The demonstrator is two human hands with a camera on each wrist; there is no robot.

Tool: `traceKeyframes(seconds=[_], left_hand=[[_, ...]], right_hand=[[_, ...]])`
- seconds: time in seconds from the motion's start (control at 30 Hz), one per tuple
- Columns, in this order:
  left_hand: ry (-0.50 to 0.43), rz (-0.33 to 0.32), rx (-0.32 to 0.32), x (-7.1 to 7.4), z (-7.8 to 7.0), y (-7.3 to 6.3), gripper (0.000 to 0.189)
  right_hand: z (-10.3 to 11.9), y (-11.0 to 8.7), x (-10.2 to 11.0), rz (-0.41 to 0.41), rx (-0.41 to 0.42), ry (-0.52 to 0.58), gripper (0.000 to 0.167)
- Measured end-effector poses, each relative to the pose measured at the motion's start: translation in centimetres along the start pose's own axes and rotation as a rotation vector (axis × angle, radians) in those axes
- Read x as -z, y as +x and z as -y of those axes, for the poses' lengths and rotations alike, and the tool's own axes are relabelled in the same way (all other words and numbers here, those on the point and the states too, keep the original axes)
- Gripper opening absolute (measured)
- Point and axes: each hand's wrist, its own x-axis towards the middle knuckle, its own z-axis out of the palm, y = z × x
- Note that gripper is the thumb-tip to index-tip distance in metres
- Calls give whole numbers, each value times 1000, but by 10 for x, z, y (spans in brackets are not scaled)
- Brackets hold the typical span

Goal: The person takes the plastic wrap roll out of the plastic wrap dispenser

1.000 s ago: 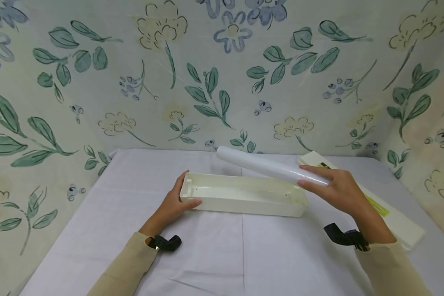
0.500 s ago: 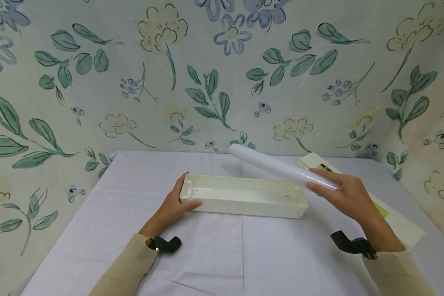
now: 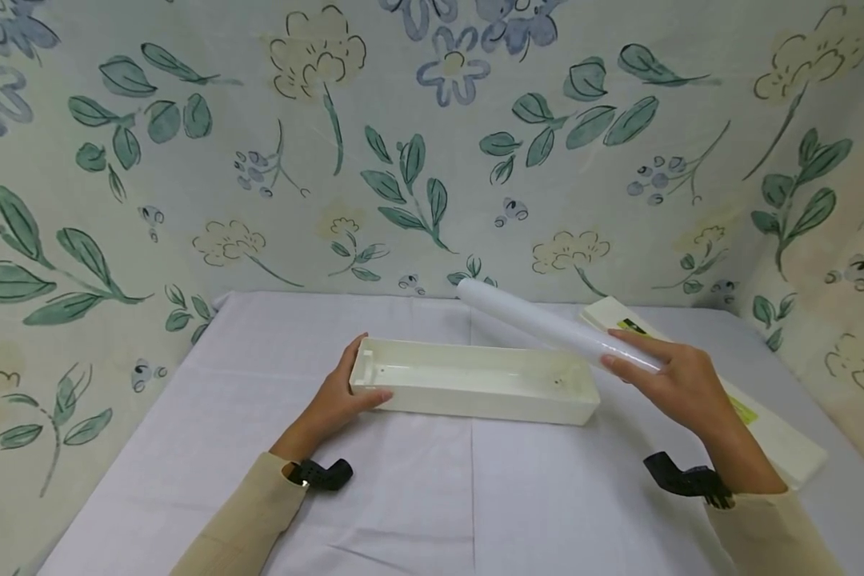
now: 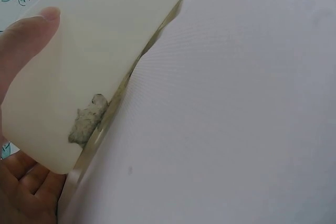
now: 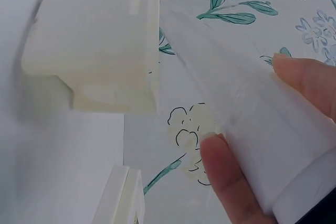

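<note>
A long cream plastic box (image 3: 475, 404), open at the top with nothing lying in it, sits mid-table. My left hand (image 3: 334, 400) grips its left end, thumb on the near wall and fingers round behind. In the left wrist view, a grey patch (image 4: 86, 121) marks the box's lower edge. My right hand (image 3: 680, 380) holds a glossy white roll of plastic film (image 3: 540, 320) near one end, between thumb and fingers. The roll slants up and leftward, raised behind the box's right end. In the right wrist view, the film roll (image 5: 252, 93) runs beside the box (image 5: 100, 40).
A long cream lid (image 3: 785, 444) with a yellow-green label lies slantwise on the right, partly hidden behind the right hand and forearm. White cloth (image 3: 403, 496) covers the table. Floral fabric (image 3: 432, 176) hangs behind and at both sides.
My right hand has moved a little right and toward me with the film roll, mostly in the first half second. The left hand and box have stayed put.
</note>
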Motion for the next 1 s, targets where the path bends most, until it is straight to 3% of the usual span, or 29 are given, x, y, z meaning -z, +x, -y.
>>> traceKeyframes(seconds=[0.4,1.0], left_hand=[[1,-1,15,-1,2,0,104],[-1,5,8,1,0,1,105]], right_hand=[[-5,1,4,-47,5,-8,53],[-18,4,14,-71,-115,-55,61]])
